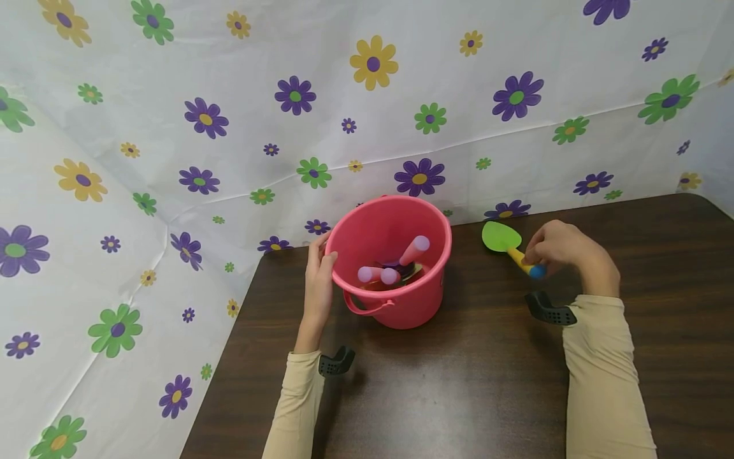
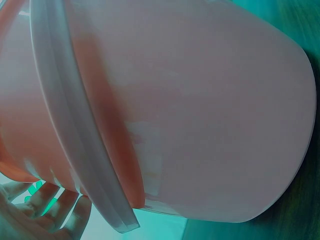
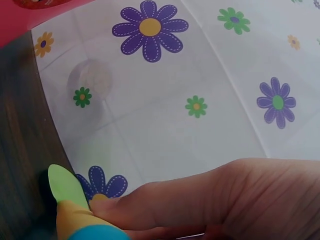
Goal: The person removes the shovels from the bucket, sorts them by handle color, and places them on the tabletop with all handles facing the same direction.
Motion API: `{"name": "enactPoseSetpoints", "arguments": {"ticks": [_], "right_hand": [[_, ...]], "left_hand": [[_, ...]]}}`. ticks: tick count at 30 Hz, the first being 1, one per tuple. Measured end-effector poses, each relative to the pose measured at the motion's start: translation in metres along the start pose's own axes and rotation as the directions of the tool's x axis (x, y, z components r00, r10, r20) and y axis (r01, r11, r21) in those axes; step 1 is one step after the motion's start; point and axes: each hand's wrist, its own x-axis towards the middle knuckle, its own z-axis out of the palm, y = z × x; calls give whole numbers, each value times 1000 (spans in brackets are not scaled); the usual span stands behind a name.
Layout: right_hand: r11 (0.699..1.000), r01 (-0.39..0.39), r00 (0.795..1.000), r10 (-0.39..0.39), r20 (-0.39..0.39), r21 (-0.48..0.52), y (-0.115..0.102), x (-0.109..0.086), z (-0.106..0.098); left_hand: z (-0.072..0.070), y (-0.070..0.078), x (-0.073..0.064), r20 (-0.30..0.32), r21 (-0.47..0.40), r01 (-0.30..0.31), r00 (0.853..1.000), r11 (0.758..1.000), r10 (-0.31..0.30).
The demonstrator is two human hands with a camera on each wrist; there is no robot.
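A pink bucket [image 1: 413, 309] stands on the table, tipped slightly so its mouth faces me. My left hand [image 1: 318, 280] grips its rim at the left, with the thumb near the edge and the fingers round the outside. Inside the bucket lie several things with pink, lilac-tipped handles [image 1: 414, 250]; their lower ends are mostly hidden. To the right, my right hand [image 1: 564, 248] pinches the yellow, blue-ended handle of a small toy shovel [image 1: 501, 236] with a green blade. In the right wrist view the thumb presses on the shovel's yellow handle [image 3: 75, 215].
The dark wooden table [image 1: 447, 395] runs up to a white cloth [image 1: 241, 76] with printed flowers, which hangs at the back and left. The bucket's pink carrying handle [image 1: 367, 311] hangs down at its front left. A black wrist camera mount sits on each sleeve.
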Motion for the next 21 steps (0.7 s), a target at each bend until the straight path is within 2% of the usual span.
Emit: {"name": "enactPoseSetpoints", "arguments": {"ticks": [9, 21], "right_hand": [[1000, 2, 993, -2, 115, 5, 7, 9, 3], [999, -49, 987, 47, 155, 7, 9, 14, 8]], "left_hand": [[0, -2, 2, 2, -3, 3, 1000, 1000, -3], [0, -2, 1, -3, 4, 0, 1000, 1000, 0]]}}
